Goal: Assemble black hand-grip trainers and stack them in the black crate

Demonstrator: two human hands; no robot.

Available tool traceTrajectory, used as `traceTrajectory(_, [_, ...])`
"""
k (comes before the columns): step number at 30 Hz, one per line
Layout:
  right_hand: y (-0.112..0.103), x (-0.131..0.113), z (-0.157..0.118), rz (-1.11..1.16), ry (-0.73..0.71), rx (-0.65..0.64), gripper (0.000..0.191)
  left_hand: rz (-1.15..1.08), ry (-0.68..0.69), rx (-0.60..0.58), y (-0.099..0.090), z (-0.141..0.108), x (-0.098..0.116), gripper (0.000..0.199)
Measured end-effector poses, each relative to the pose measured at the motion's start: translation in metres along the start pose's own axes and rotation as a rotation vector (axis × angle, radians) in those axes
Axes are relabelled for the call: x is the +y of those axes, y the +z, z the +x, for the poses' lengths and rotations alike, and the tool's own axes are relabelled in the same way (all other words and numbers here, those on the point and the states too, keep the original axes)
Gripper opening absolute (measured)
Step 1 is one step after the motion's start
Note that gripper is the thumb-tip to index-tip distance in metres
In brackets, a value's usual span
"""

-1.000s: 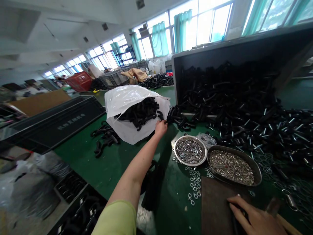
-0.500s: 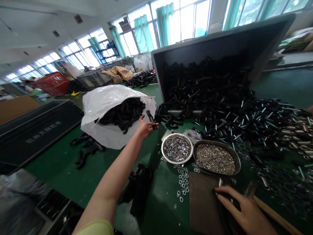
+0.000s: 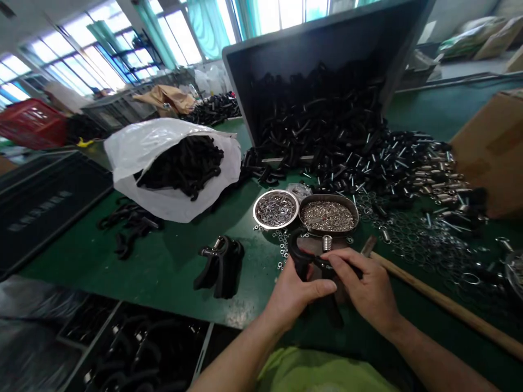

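Note:
Low in the centre, my left hand (image 3: 300, 291) is wrapped round a curved black part (image 3: 301, 255). Close to its right, my right hand (image 3: 363, 280) pinches another black piece against it, and the two hands nearly meet. A silvery threaded coil (image 3: 327, 243) stands just above my right fingertips. Behind the hands are a round metal bowl (image 3: 256, 209) of small metal pieces and an oval tin (image 3: 354, 224) of tiny silvery pieces. A brown plate (image 3: 307, 246) lies partly hidden beneath the hands.
A white sack (image 3: 134, 141) of black parts lies left. Behind is a large grey bin (image 3: 241, 90) spilling black parts. A wooden-handled hammer (image 3: 433, 291) lies right, below scattered rings. Assembled black parts (image 3: 223, 267) stand left of the hands; a cardboard box (image 3: 490, 155) is far right.
My left hand has come from beside the white sack to my right hand, bringing a black part. The view has shifted, showing the cardboard box and the crate below the table edge.

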State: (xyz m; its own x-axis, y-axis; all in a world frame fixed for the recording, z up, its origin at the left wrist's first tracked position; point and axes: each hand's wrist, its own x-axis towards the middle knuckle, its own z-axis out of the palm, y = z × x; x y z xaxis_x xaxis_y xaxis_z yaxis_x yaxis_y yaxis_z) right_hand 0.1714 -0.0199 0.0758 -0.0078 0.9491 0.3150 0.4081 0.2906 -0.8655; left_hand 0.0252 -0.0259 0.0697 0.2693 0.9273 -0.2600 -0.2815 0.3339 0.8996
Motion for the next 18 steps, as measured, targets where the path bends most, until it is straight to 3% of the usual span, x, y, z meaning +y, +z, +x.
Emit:
traceTrajectory(4, [-0.005, 0.001, -0.008, -0.056, -0.017, 0.01, 0.022, 0.132, 0.134, 0.012, 0.01, -0.003, -0.004, 0.064])
traceTrajectory(9, [-0.012, 0.004, -0.015, -0.061, 0.019, -0.117, 0.026, 0.338, 0.16, 0.008, 0.013, -0.007, -0.015, 0.065])
traceTrajectory(13, [-0.022, 0.008, -0.01, -0.082, -0.018, -0.204, 0.027, 0.348, -0.031, -0.045, 0.011, -0.005, -0.013, 0.058])
traceTrajectory(16, [-0.034, 0.012, -0.004, -0.099, -0.2, -0.283, 0.024, 0.185, -0.181, -0.13, 0.008, 0.0, -0.01, 0.063])
traceTrajectory(18, [-0.039, 0.016, -0.005, -0.151, -0.31, -0.253, 0.021, 0.084, -0.195, -0.14, 0.007, 0.003, -0.01, 0.072])
